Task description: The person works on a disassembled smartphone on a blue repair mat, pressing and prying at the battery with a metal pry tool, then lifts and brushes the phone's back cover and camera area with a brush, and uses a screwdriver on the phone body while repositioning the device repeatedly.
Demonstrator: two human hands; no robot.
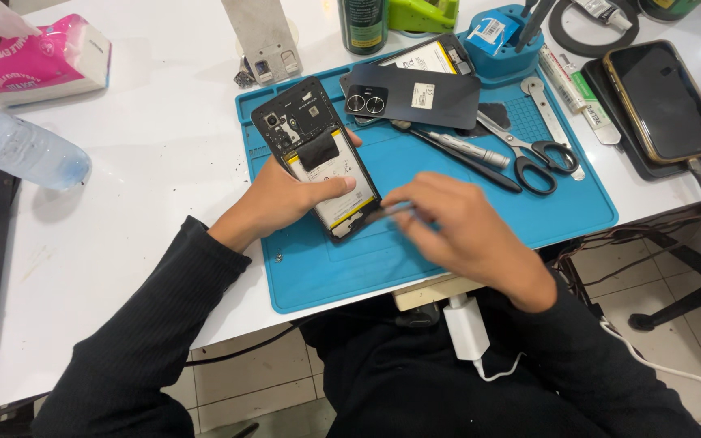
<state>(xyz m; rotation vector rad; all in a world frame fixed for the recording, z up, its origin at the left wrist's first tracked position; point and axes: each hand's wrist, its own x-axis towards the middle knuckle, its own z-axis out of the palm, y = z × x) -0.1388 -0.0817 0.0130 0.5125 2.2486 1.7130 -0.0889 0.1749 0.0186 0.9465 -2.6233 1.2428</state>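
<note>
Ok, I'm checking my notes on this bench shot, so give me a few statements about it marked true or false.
1. The left hand holds the opened phone. True.
2. The right hand holds scissors. False: it holds a thin tool; the scissors lie on the mat.
3. The phone's back cover is fitted on. False: it lies apart on the mat.
4. A water bottle lies on the table's left side. True.

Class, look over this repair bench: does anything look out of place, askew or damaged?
Yes: a clear water bottle lies on its side at the white table's left edge. The opened phone has its back cover off, set aside on the blue mat.
</note>
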